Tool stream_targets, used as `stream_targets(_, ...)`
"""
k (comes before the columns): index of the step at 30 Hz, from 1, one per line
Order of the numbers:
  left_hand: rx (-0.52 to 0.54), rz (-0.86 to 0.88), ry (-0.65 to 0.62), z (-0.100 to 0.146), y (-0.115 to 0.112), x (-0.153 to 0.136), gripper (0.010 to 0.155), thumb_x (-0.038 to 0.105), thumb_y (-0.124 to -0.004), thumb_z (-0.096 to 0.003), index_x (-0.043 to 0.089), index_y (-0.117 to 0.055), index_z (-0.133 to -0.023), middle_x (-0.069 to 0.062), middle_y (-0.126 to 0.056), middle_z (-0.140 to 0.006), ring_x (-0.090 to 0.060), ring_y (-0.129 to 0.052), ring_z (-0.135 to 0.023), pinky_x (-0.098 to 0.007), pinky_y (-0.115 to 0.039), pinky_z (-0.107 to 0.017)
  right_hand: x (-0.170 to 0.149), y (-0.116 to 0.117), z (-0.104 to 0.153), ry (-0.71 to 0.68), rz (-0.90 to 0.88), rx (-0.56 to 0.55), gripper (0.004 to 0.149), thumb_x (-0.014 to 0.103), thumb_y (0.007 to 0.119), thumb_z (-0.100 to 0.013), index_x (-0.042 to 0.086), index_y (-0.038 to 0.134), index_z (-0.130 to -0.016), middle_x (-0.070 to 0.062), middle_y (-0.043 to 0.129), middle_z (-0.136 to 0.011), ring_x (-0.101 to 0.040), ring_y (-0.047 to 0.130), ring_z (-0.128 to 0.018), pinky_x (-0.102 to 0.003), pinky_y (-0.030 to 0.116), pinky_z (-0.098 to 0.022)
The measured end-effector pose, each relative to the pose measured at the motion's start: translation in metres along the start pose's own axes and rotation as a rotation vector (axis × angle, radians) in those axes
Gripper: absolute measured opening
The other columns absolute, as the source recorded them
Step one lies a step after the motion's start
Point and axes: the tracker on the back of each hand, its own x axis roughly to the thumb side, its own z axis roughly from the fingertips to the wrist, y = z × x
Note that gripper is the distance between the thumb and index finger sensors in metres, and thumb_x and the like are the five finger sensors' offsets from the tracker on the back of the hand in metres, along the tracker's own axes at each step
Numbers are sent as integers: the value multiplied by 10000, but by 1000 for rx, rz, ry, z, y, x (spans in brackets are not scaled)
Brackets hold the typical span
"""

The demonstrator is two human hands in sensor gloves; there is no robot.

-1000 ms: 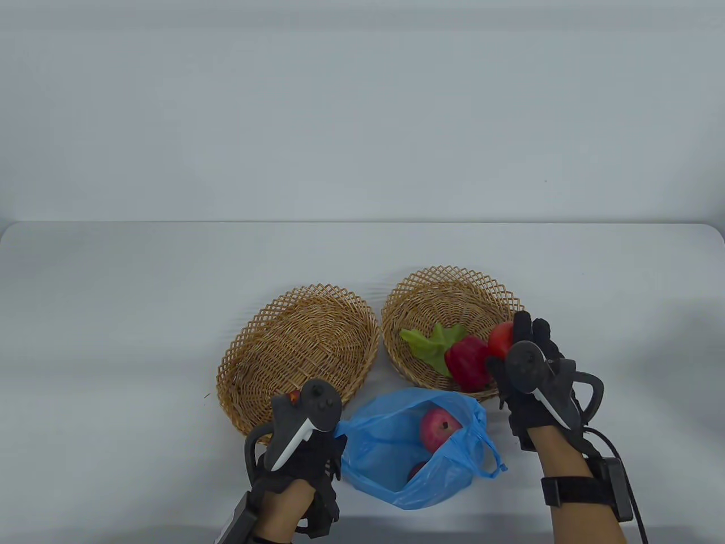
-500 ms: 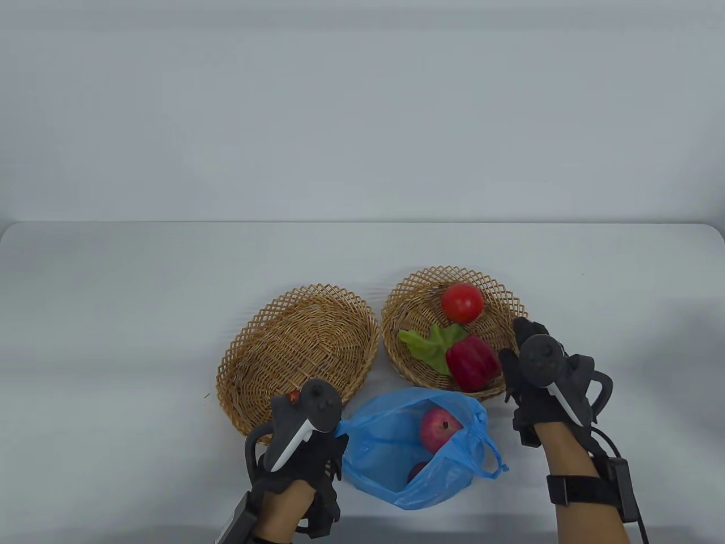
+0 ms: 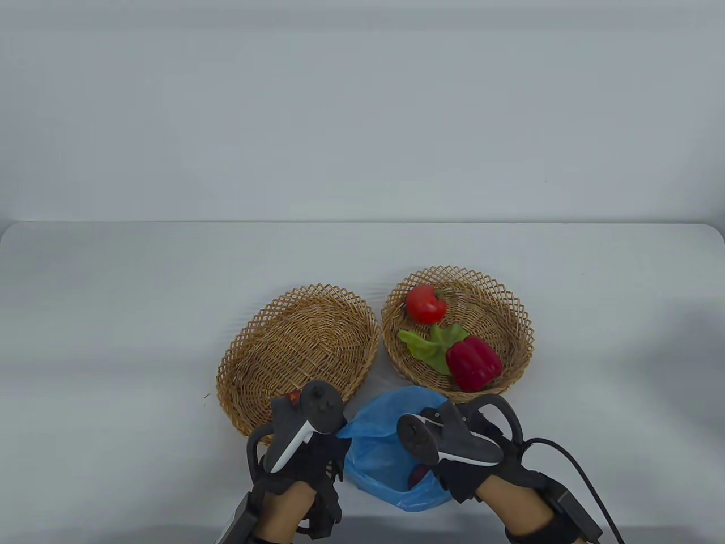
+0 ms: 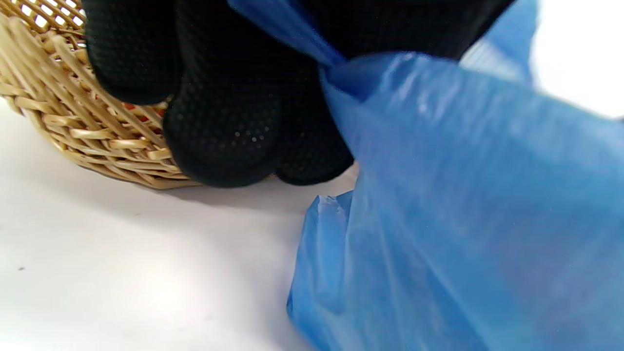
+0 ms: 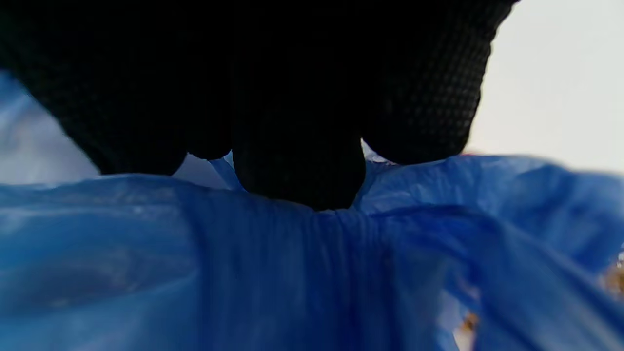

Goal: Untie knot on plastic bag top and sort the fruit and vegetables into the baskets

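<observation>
The blue plastic bag (image 3: 385, 459) lies open at the table's front edge. My left hand (image 3: 317, 439) pinches its left rim; the left wrist view shows blue plastic (image 4: 438, 195) coming out from between the gloved fingers (image 4: 224, 126). My right hand (image 3: 453, 453) hovers over the bag's mouth and hides the apple. Its fingertips (image 5: 297, 165) touch the bag's plastic (image 5: 292, 273), and I see nothing held between them. A dark red fruit (image 3: 418, 475) shows inside the bag. The right basket (image 3: 510, 306) holds a tomato (image 3: 426, 303), a green leaf (image 3: 427, 345) and a red pepper (image 3: 473, 362).
The left wicker basket (image 3: 297, 351) stands empty just beyond my left hand; its rim (image 4: 97, 141) is close behind my fingers. A black cable (image 3: 583, 481) trails from my right wrist. White tabletop (image 3: 141, 340) stretches around both baskets.
My right hand let go of the tomato in the right basket, pulled back and swung left over the bag's mouth. The tomato rolled left inside the basket. My left hand stayed put.
</observation>
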Motion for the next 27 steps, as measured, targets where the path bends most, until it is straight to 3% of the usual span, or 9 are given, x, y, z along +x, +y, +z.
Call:
stream_targets(3, -7, -4, -3, 0, -1, 1, 432, 389, -847, -453, 229, -855, -854, 22, -1042, -608, -231, -1054, -466, -480, -792, -561, -1, 0, 1, -15, -26, 49, 616, 437, 983, -327, 284, 801, -896, -48, 955, -871, -161, 1087, -411, -386, 891, -366)
stream_targets(7, -14, -8, -5, 0, -2, 1, 432, 388, -848, -451, 229, -856, -852, 21, -1042, -607, -232, -1054, -465, -481, -792, -560, 6, 4, 2, -22, 34, 204, 782, 529, 971, -312, 291, 680, -998, -46, 829, -1011, -220, 1051, -612, -443, 851, -479)
stream_targets(9, -18, -8, -8, 0, -2, 2, 431, 387, -849, -451, 227, -858, -851, 18, -1043, -605, -234, -1055, -462, -482, -792, -559, 12, 13, 0, -51, 42, 245, 798, 539, 966, -310, 290, 670, -1007, -50, 813, -1029, -267, 1021, -738, -474, 839, -531)
stream_targets(15, -37, -19, -18, -1, -5, 3, 431, 385, -851, -449, 224, -861, -848, 18, -1045, -601, -236, -1056, -458, -484, -794, -554, 21, 35, -7, -83, 26, 360, 841, 545, 939, -332, 260, 596, -1045, -100, 735, -1067, -274, 975, -807, -474, 823, -576)
stream_targets(23, -51, -23, -18, -1, -6, 4, 432, 384, -852, -448, 220, -862, -847, 14, -1046, -599, -238, -1057, -455, -486, -794, -551, 30, 48, -13, -92, 58, 374, 946, 583, 922, -324, 229, 478, -1080, -144, 670, -1086, -293, 945, -817, -492, 798, -585)
stream_targets(27, -47, -16, -11, -1, -5, 3, 432, 382, -852, -448, 220, -860, -849, 14, -1046, -600, -238, -1056, -456, -486, -794, -552, 19, 39, -12, -114, -53, 322, 911, 583, 934, -306, 226, 553, -1052, -142, 774, -1014, -295, 980, -771, -496, 812, -562)
